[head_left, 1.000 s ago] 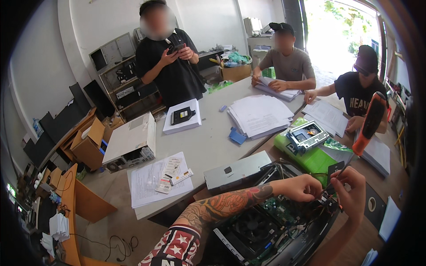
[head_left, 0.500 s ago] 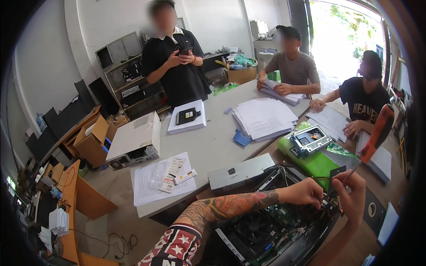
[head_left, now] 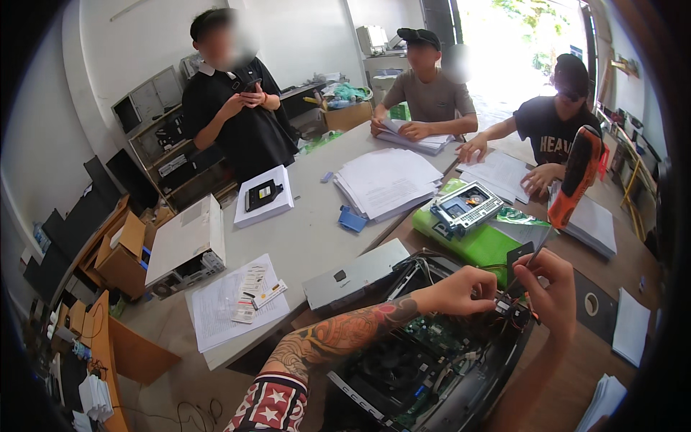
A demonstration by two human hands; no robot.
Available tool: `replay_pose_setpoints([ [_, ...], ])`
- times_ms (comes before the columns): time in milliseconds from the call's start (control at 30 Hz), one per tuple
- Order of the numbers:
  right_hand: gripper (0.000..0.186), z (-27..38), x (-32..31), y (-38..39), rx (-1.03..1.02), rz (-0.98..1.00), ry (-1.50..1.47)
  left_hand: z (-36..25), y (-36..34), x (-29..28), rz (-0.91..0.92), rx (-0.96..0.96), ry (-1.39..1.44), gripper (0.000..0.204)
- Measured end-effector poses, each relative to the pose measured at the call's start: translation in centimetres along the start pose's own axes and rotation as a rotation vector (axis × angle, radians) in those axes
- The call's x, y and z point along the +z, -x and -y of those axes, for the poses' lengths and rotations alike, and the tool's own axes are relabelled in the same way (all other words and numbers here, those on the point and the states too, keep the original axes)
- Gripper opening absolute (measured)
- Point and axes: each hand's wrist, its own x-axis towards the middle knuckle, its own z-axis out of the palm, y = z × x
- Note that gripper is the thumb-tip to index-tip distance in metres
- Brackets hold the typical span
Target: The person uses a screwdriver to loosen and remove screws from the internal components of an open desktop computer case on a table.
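Note:
An open black computer case point(head_left: 425, 381) lies below my hands, showing a fan point(head_left: 392, 367), circuit boards and cables. My left hand point(head_left: 471, 291) is closed at its top right corner, fingers bent among dark connectors and wires point(head_left: 507, 309); what they grip is hidden. My right hand point(head_left: 547, 288) pinches the metal shaft of a screwdriver whose orange and black handle point(head_left: 576, 176) points upward. The shaft's tip is hidden down by the corner. A long silver metal unit point(head_left: 353, 273) rests just beyond the case.
Three co-workers point(head_left: 237, 122) are round the table point(head_left: 302, 230), one with a phone, two handling paper stacks point(head_left: 385, 180). A pale computer case point(head_left: 180, 245), a drive point(head_left: 263, 194) on paper, a green package point(head_left: 446, 234) bearing a metal part, and loose sheets point(head_left: 237, 320) lie about.
The view has shifted, so the scene sits further left and higher. My hands stay at the same corner of the case. The seated co-worker at right has moved both hands on the papers.

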Motion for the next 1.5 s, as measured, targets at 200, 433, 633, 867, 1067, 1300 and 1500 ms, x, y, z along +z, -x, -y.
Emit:
replay_pose_setpoints([
  [200, 0.019, 0.2, -0.2, 0.0, 0.017, 0.008, 0.007, -0.4, -0.3, -0.2, -0.075, 0.062, 0.028, 0.016],
  [433, 0.010, 0.5, 0.6, -0.2, -0.011, 0.026, -0.014, -0.6, 0.4, -1.2, -0.008, -0.056, 0.054, 0.024],
  [633, 0.006, -0.1, 0.2, 0.2, 0.024, 0.050, -0.052, -0.5, -0.3, -0.3, 0.015, 0.032, 0.082, 0.025],
  [867, 0.006, 0.7, 0.7, 0.2, 0.009, 0.115, -0.096, -1.9, 0.0, -0.5, 0.030, -0.061, 0.091, 0.024],
  [1067, 0.006, 0.6, 0.5, 0.3, -0.001, 0.120, -0.107, 0.5, -0.4, 0.0, -0.061, 0.097, -0.014, 0.019],
  [1300, 0.007, 0.9, 0.9, 0.1, -0.007, 0.131, -0.113, -0.3, 0.3, -0.2, 0.120, 0.014, 0.152, 0.025],
  [1500, 0.005, 0.8, 0.2, 0.3, 0.058, 0.096, -0.130, -1.1, -0.1, 0.3, 0.218, -0.045, 0.140, 0.011],
])
